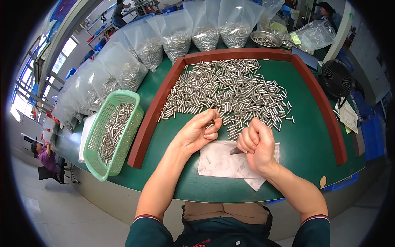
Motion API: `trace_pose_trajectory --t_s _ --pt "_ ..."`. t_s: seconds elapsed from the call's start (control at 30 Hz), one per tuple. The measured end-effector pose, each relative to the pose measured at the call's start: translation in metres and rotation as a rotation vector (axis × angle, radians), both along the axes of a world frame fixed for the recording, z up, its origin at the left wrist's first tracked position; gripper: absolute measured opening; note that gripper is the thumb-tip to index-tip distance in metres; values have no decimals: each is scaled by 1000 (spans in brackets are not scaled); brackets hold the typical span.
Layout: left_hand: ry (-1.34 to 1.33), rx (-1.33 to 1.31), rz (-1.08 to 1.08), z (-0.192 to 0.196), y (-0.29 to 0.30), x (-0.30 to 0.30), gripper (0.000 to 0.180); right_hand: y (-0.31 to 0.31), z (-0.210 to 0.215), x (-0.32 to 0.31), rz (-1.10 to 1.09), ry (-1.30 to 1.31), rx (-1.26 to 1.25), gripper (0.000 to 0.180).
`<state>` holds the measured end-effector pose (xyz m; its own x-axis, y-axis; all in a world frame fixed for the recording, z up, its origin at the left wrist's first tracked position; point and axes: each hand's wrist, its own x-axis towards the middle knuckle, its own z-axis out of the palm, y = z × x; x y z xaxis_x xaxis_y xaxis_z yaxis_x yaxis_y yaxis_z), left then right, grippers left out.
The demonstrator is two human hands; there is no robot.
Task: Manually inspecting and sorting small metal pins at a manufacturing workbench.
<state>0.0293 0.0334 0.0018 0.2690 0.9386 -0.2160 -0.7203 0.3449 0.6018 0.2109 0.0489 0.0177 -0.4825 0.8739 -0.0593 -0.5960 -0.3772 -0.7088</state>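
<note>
A wide heap of short silver metal pins [230,88] is spread over the green tabletop. At its near edge my left hand [201,129] is curled palm up, closed on a few of the pins. To the right, my right hand [257,144] is a fist around a dark tool with a pointed, blade-like tip [236,151]; the rest of that tool is hidden in the fingers. Beneath the right hand lies a stained whitish cloth [218,164]. The two hands are apart.
Dark red wooden bars [242,53] frame the heap on three sides. A light green plastic basket [92,158] of pins stands left. Clear bags of pins [177,37] line the back, with a metal bowl [266,39]. A black fan [336,78] is right. Other people work farther off.
</note>
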Motion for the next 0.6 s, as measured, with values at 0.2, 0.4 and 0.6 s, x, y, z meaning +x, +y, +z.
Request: trace_pose_trajectory --t_s 0.2,0.4,0.6 --pt "417 52 161 4 1 0 31 0 1 0 0 0 5 45" --pt "1550 429 371 2 4 18 14 0 0 0 -3 3 2 45" --pt "1651 519 341 0 14 34 14 1 -1 0 -4 7 7 44"
